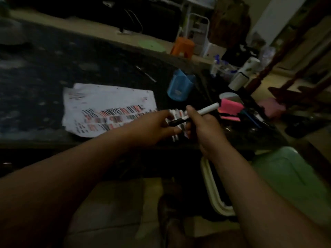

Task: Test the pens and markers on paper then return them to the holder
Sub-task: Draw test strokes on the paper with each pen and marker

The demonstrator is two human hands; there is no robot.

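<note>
Right hand (202,127) grips a marker (208,109); left hand (155,127) pinches its black end. Pile (176,113) beneath, holder (180,85) beyond, paper (107,102) left.

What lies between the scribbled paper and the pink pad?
In the head view, a row of markers lies on the dark table there, partly hidden by the left hand and right hand, which hold a white marker over it.

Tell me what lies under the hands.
A row of markers lies on the table beneath the left hand and right hand, which hold a white marker. They cover most of the row.
</note>
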